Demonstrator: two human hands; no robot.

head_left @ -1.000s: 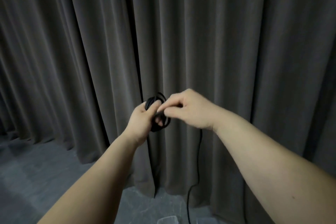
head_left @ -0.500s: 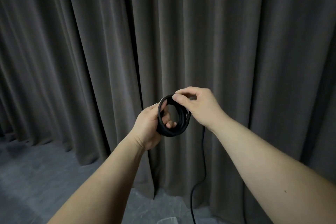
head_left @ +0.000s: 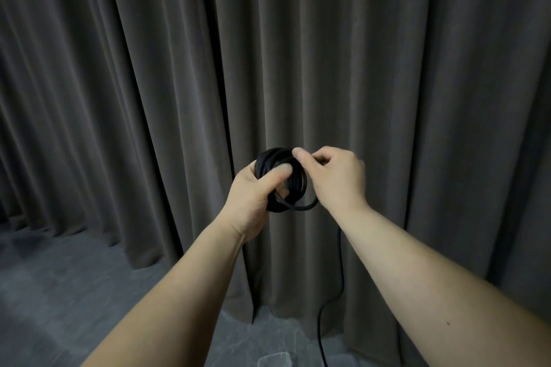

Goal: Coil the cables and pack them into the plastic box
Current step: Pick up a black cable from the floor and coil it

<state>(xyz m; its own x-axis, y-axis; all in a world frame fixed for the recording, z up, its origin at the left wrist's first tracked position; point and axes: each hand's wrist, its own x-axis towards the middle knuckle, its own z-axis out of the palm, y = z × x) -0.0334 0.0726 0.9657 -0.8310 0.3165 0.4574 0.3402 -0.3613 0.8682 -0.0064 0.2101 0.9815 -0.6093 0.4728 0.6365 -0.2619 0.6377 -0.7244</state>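
A black cable is wound into a small coil (head_left: pixel 295 185) held up in front of a dark curtain. My left hand (head_left: pixel 253 197) grips the coil's left side, with the thumb lying across its turns. At the coil's upper right, my right hand (head_left: pixel 334 179) pinches a strand of the cable. From under the right wrist the loose cable tail (head_left: pixel 340 277) hangs down to the floor. A corner of the clear plastic box (head_left: pixel 275 359) shows at the bottom edge; most of it is out of frame.
A heavy grey-brown curtain (head_left: pixel 179 83) fills the background close behind the hands. A dark grey floor (head_left: pixel 59 292) lies below, and the cable tail trails over it toward the bottom edge.
My right hand has carried another turn of cable round the coil, going from the top to the upper right. My left thumb has shifted across the coil's front. The coil looks thicker.
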